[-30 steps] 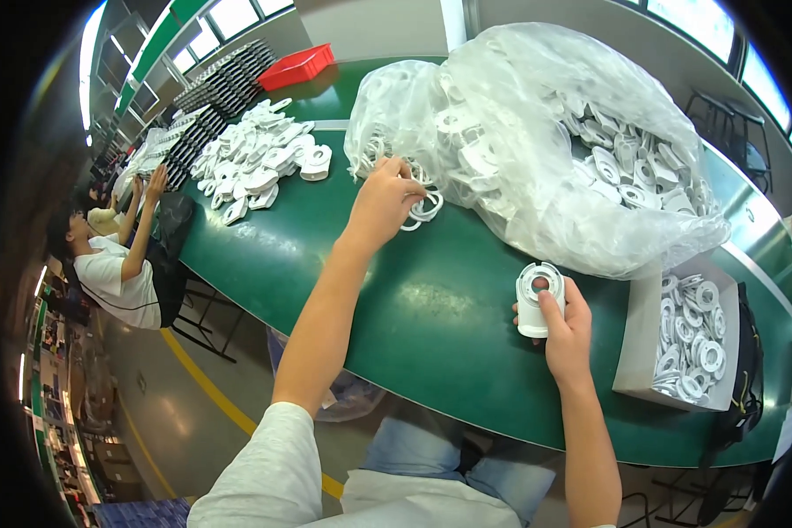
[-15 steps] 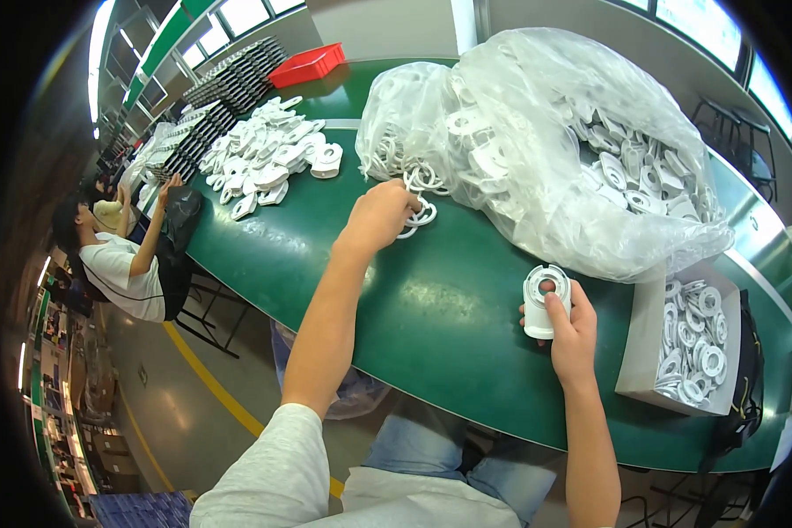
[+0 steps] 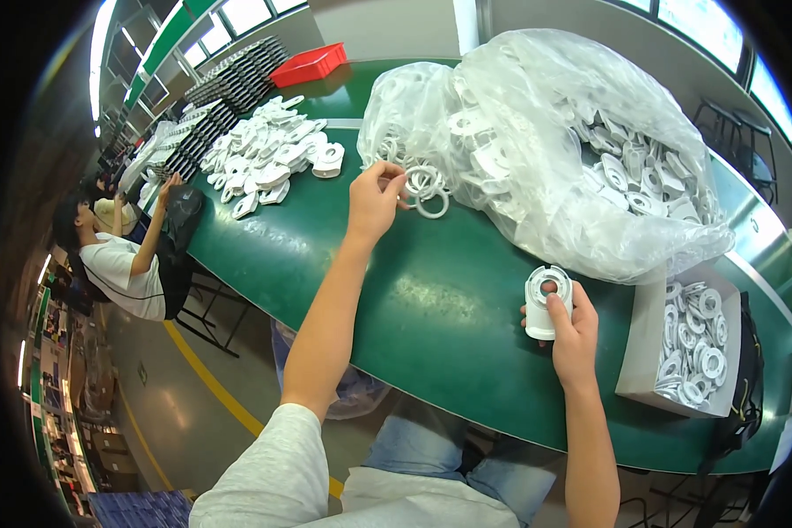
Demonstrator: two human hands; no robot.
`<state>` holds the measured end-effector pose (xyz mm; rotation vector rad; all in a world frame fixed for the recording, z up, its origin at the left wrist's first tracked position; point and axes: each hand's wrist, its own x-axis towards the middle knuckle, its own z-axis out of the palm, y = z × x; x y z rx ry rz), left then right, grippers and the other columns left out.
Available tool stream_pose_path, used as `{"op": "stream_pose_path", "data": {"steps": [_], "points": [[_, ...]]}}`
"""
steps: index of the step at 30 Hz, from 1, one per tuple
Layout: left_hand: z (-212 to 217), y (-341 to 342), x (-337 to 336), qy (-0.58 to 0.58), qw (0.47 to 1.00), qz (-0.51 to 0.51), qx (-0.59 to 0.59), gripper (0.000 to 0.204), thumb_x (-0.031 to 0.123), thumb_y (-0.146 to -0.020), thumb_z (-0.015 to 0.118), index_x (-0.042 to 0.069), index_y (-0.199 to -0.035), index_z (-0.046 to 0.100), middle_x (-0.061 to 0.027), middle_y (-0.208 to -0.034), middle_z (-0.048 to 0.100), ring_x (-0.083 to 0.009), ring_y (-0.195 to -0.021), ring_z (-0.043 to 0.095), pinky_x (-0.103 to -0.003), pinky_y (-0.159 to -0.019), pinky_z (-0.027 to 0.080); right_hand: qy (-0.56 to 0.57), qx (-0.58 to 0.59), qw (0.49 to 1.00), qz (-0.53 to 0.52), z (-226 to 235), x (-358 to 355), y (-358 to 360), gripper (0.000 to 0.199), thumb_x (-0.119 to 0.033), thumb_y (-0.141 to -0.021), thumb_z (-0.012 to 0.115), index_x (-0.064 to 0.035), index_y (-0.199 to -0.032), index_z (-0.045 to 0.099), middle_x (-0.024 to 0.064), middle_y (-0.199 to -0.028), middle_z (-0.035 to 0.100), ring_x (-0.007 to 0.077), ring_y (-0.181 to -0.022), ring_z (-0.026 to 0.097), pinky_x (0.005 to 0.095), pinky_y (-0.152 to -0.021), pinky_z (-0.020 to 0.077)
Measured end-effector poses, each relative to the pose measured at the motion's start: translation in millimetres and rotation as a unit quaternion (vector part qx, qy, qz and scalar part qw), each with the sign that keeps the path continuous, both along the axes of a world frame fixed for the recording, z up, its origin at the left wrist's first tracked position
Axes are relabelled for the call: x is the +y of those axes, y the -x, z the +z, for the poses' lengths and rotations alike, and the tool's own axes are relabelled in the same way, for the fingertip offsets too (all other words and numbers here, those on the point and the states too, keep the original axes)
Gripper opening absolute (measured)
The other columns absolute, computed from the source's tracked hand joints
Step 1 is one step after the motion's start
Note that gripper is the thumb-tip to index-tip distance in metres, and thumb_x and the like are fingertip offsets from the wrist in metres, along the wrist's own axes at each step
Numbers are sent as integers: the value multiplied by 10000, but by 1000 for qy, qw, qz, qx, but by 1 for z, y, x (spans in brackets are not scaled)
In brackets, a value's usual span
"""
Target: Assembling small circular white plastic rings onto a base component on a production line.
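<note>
My left hand [image 3: 376, 204] is at the small heap of white rings [image 3: 427, 181] beside the bag's left end. Its thumb and fingertips are pinched together at the heap's left edge; whether a ring is between them I cannot make out. One ring [image 3: 433, 207] lies slightly nearer to me than the others. On the right, my right hand [image 3: 575, 330] grips a white plastic housing [image 3: 539, 324] above the table. This piece has a rounded top with a round hole and a straight lower end. My thumb lies across its front, and fingers show behind the hole.
A big clear plastic bag [image 3: 537, 167] of white parts covers the table's far side. Loose white housings [image 3: 264, 158] are piled left, before stacked dark trays [image 3: 198, 132] and a red bin [image 3: 310, 65]. A box [image 3: 635, 352] of rings stands right. Another person [image 3: 128, 264] sits left.
My left hand has shifted slightly up and left at the ring heap, and more of the rings now show. The right hand still holds the housing in nearly the same place.
</note>
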<state>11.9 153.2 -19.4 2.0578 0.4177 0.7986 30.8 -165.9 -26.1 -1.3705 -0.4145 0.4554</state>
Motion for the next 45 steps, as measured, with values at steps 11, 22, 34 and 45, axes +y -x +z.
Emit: {"op": "stream_pose_path", "data": {"steps": [11,22,34,45], "points": [[6,-6,-23,157,968,-62,-184,50,28,-865,590,22,-902,557,-7,-802,594,-55,-721,542,-190,-660,421,-20,34,999,26,-1,-2,-2,189,-149,-974,443,-9,-1082,509,125,-861,655,146,-659,646,228,-465,446],[50,-21,-133,218,919,-327,-6,207,56,-878,579,22,-1077,625,-38,-774,615,-67,-529,545,-204,-415,412,-47,105,992,44,-2,-5,-8,284,-233,-983,417,-15,-1149,492,161,-915,652,204,-713,667,240,-459,445],[14,-12,-148,80,925,-370,20,96,17,-766,725,-4,-855,696,-14,-771,584,-35,-621,535,-185,-533,399,-74,152,983,69,2,-5,-5,510,-412,-1017,248,8,-1165,495,182,-920,651,232,-739,669,270,-474,474],[14,-13,-146,7,924,-382,-21,146,-3,-723,732,32,-865,718,-25,-773,570,-94,-657,556,-225,-574,442,-37,113,988,95,4,-5,-3,257,-107,-931,473,12,-1159,477,151,-937,650,195,-740,672,244,-495,479]]}}
